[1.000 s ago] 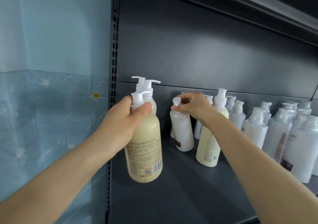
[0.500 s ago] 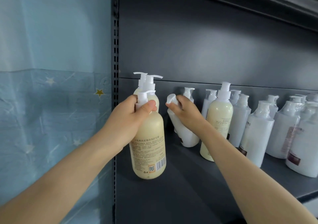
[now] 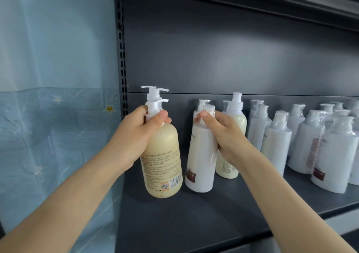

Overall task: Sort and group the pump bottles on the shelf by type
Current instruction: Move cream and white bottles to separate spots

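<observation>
My left hand (image 3: 134, 136) clenches the neck of a cream pump bottle (image 3: 162, 161) at the shelf's (image 3: 194, 219) left end; my right hand (image 3: 223, 134) grips a white wrapped bottle (image 3: 201, 155) just beside it, partly hiding another cream bottle (image 3: 238, 120). More wrapped white bottles (image 3: 310, 142) crowd rightward.

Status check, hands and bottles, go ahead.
Left hand grips cream bottle by neck. Right hand grips white bottle. Another cream bottle directly behind.

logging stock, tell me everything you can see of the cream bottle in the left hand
The cream bottle is glossy yellowish plastic with a white pump head, unwrapped. Its back label faces the camera: small print, a barcode and an orange QR patch. It tilts slightly at the shelf's left end. The left hand has its grip around the neck.
</observation>
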A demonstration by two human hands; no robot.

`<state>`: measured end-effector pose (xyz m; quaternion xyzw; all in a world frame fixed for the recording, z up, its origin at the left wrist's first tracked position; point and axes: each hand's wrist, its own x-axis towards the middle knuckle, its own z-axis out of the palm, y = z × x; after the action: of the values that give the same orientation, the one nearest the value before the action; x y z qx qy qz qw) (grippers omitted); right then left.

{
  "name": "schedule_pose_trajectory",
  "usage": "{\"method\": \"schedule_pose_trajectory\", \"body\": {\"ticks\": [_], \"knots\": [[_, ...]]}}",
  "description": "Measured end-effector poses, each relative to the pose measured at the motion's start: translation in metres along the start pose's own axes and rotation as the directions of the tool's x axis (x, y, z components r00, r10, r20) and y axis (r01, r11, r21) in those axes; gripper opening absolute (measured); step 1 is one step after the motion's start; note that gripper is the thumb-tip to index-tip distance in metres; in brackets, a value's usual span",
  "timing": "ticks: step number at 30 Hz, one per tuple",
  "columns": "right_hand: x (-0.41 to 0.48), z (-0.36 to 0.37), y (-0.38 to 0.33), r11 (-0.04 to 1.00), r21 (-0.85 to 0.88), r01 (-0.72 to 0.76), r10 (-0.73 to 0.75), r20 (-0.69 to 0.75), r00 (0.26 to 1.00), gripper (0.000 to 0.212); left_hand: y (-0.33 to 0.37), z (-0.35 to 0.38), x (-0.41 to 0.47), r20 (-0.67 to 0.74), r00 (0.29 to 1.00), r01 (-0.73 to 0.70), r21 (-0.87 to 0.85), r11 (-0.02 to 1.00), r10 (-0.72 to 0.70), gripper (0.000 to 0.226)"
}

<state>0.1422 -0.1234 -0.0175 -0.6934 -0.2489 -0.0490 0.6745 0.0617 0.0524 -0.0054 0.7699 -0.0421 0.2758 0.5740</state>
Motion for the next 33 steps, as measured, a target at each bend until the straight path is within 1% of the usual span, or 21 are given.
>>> {"method": "schedule_pose_trajectory", "body": {"ticks": [2,5,7,10,13,14,17,20,24,26,28,33], "knots": [[-0.014,-0.013,-0.006,1.0,0.016,0.004,-0.005,0.026,1.0,0.041,0.012,0.008,-0.009,-0.007,1.0,-0.016,0.009,1.0,0.016,0.022],[-0.041,-0.039,-0.015,0.999,0.033,0.026,-0.028,0.046,0.999,0.02,0.033,0.026,-0.028,-0.026,0.999,-0.023,0.018,1.0,0.023,0.022],[-0.061,-0.059,-0.022,0.998,0.057,0.032,-0.035,0.05,0.998,0.016,0.05,0.043,-0.045,-0.022,1.0,-0.014,0.015,1.0,0.015,0.02],[-0.093,-0.099,-0.036,0.997,0.065,0.05,-0.052,0.027,0.998,0.023,0.077,0.077,-0.07,0.01,1.0,-0.006,0.003,1.0,0.006,0.022],[-0.124,-0.142,-0.048,0.996,0.046,0.08,-0.08,-0.007,0.997,0.042,0.099,0.116,-0.094,0.031,0.999,-0.018,0.006,1.0,0.018,0.022],[-0.133,-0.157,-0.052,0.996,0.053,0.078,-0.077,-0.027,0.997,0.045,0.105,0.129,-0.1,0.041,0.999,-0.02,-0.002,1.0,0.02,0.021],[-0.156,-0.199,-0.064,0.996,0.063,0.07,-0.064,-0.084,0.994,0.04,0.121,0.169,-0.114,0.087,0.996,-0.014,-0.046,0.999,0.018,0.02],[-0.172,-0.239,-0.075,0.997,0.025,0.074,-0.069,-0.142,0.987,0.042,0.137,0.207,-0.12,0.123,0.992,-0.017,-0.07,0.997,0.026,0.021],[-0.184,-0.292,-0.081,0.999,-0.001,0.045,-0.044,-0.262,0.964,0.025,0.155,0.255,-0.116,0.155,0.987,-0.028,-0.138,0.99,0.05,0.022],[-0.184,-0.312,-0.08,0.999,0.0,0.038,-0.036,-0.309,0.95,0.021,0.158,0.274,-0.112,0.171,0.983,-0.036,-0.147,0.989,0.061,0.023],[-0.183,-0.338,-0.075,0.999,-0.03,0.03,-0.039,-0.353,0.935,0.027,0.161,0.3,-0.106,0.206,0.976,-0.043,-0.15,0.988,0.074,0.023],[-0.171,-0.403,-0.053,0.994,-0.108,0.029,-0.071,-0.408,0.91,0.041,0.16,0.372,-0.084,0.253,0.963,-0.048,-0.189,0.981,0.096,0.021]]}}
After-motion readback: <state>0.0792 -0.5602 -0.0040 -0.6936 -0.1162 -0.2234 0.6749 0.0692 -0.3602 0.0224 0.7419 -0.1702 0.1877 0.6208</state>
